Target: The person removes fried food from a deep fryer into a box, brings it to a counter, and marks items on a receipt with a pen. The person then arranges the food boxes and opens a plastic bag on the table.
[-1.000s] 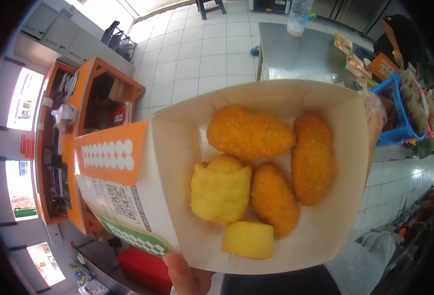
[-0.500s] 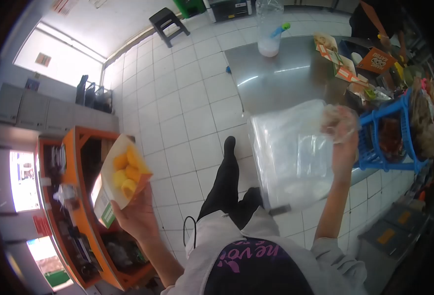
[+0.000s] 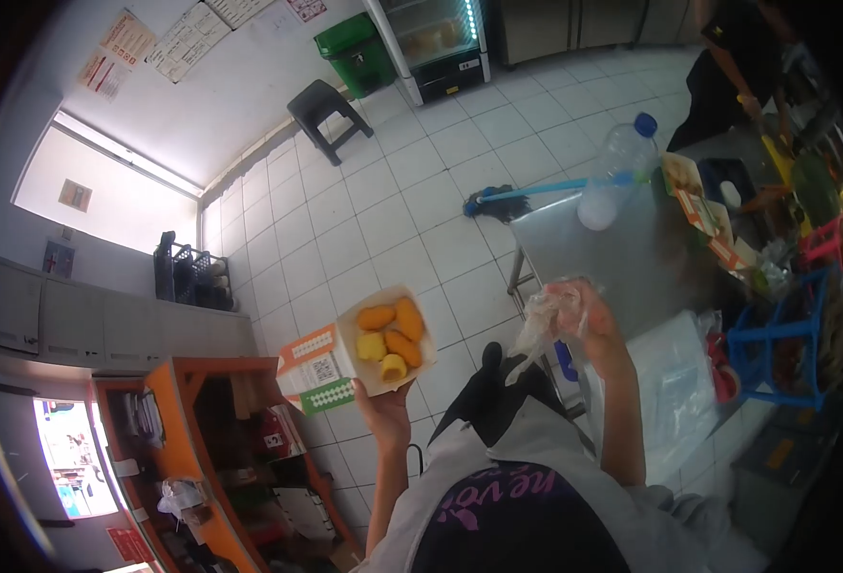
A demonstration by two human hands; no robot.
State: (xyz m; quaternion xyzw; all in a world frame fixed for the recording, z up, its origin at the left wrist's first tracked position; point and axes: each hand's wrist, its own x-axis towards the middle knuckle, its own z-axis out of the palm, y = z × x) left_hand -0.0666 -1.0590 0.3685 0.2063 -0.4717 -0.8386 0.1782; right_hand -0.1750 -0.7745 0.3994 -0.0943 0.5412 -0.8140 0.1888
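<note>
My left hand (image 3: pixel 380 413) grips an open paper food box (image 3: pixel 309 384) by its lower edge. In the box lie several golden-orange fried pieces (image 3: pixel 403 319), some paler yellow at the front. The box lid is folded out to the left, printed orange and green with a square code. My right hand (image 3: pixel 584 320) is closed around crumpled thin clear plastic (image 3: pixel 542 315), whose loose end hangs down. That hand is above the near left edge of the steel table (image 3: pixel 622 258). Below and right of it lies a stack of clear plastic bags (image 3: pixel 665 382).
A large bottle (image 3: pixel 605 196), more food boxes (image 3: pixel 713 224) and a blue basket (image 3: pixel 779 334) stand on or beside the table. A co-worker (image 3: pixel 737 86) is at the far right. An orange shelf (image 3: pixel 178 411) stands left; a stool (image 3: pixel 321 110) and green bin (image 3: pixel 357 57) are behind.
The food box has moved right and tipped so its contents face me more. My right hand has moved left, off the bag stack, with the plastic. The view has shifted.
</note>
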